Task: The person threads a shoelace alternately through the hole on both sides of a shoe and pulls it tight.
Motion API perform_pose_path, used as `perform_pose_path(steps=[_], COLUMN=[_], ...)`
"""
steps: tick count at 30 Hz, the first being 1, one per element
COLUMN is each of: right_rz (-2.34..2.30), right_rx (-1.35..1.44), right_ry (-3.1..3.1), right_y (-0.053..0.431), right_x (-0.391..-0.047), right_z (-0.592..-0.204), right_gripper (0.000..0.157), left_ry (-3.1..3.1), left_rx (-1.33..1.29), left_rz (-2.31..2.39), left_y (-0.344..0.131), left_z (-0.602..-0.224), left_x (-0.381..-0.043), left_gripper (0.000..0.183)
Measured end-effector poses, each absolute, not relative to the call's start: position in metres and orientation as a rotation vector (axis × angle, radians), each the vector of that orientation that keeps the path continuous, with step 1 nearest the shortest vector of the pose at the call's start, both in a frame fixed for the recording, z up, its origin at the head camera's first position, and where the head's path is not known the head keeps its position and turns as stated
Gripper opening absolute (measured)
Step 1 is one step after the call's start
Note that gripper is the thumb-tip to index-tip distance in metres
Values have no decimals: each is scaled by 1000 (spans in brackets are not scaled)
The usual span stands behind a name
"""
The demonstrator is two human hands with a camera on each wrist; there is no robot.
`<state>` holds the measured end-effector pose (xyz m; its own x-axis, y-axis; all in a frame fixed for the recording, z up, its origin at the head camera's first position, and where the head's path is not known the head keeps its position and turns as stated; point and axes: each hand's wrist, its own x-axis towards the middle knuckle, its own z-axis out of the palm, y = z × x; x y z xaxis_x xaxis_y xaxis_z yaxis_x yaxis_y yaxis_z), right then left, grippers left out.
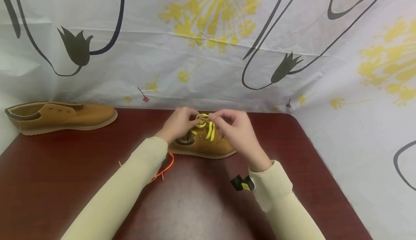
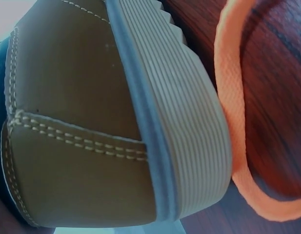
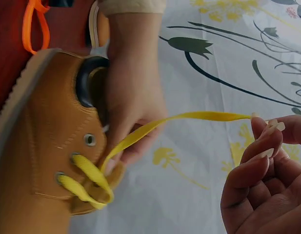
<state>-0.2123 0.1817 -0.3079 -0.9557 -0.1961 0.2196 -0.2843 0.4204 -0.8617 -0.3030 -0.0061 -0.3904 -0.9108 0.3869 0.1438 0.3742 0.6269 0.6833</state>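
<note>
Over by the back edge, a tan shoe [image 1: 208, 146] stands between the person's hands: the left hand [image 1: 178, 124] holds its tongue, and the right [image 1: 238, 129] pinches the yellow lace [image 3: 189, 116]. An orange lace [image 1: 169, 163] lies by its heel, partly hidden by the left sleeve [image 1: 130, 182]. A second shoe [image 1: 87, 115] sits well off left. The tabletop [image 1: 195, 204] is glossy dark red; flower-printed sheeting [image 1: 214, 73] hangs behind.

Some indoor, curtained-off spot on my feed; home or studio, I can't tell. I see dark red table [image 1: 313, 185], far edge along white curtain [image 1: 208, 75] printed with flowers [image 1: 78, 48], curtain continuing down right side.
</note>
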Motion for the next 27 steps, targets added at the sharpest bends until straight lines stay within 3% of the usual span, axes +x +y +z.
perform_pose_path(steps=[9,14,19,24,27], right_rz=[1695,1770,1796,1789,1791], right_rx=[301,242,210,228,233], right_ry=[-2566,-2531,-2491,-2409,-2347], right_y=[194,197,197,192,189], right_x=[-200,-201,-202,-203,-204], right_z=[-329,-337,-341,-346,-348], right_gripper=[19,20,20,21,24], left_ry=[2776,2720,2782,2664,2506], left_rx=[649,685,625,389,311], left_rz=[1227,1458,1742,1741,1681], left_y=[-8,-14,-17,-14,-9], left_z=[-390,-386,-372,-352,-346], left_x=[-306,-303,-289,-260,-242], left_gripper=[15,31,23,55,59])
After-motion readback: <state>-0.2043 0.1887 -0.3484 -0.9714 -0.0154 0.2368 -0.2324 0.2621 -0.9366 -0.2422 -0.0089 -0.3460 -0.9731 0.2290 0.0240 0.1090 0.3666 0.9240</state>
